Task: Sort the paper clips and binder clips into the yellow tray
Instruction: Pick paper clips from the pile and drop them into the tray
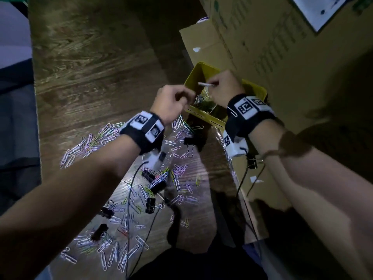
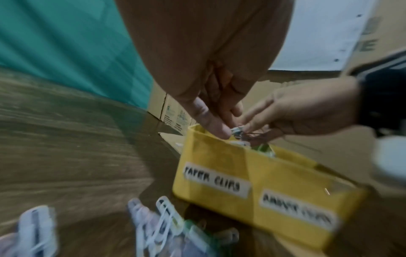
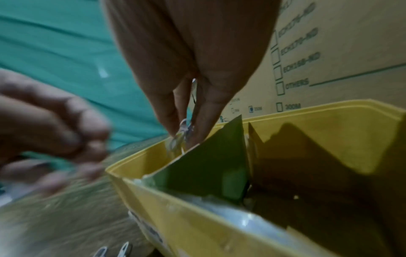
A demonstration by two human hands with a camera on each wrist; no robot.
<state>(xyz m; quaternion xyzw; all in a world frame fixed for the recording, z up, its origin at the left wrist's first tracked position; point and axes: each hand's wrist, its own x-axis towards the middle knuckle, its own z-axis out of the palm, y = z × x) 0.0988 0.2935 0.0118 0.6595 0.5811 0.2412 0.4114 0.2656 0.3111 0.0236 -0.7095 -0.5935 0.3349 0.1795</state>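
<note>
Much of what I held was hard to read: my right hand [image 1: 224, 87] covered the middle of the yellow tray [image 1: 256, 88], and both wrist views were smeared with blur, so the label strips on its front wall stayed only half legible, the left one seeming to say paper clips. My right fingertips [image 3: 173, 121] were pinched together on a small bunch of paper clips [image 3: 179, 137] over the tray's left compartment, just left of the green divider [image 3: 208, 156]; how many clips I held I could not tell. My left hand [image 1: 171, 104] hovered at the tray's 9 o'clock edge with fingers curled, and it looked to be pinching clips too, though the blur left me unsure. The tray was yellow and rectangular, split in two, with a tangle of clips already lying in the left half; it stood at 12 o'clock from the scattered clips on the wooden floor [image 1: 90, 67], against the cardboard boxes [image 1: 282, 47] at its 3 o'clock. Loose paper clips [image 1: 88, 144], white, lilac and green, lay at 6 and 7 o'clock of my hands, with black binder clips [image 1: 150, 205] among them. Thin black cables [image 1: 129, 199] from my wristbands trailed across the pile, and my forearms hid part of it.
</note>
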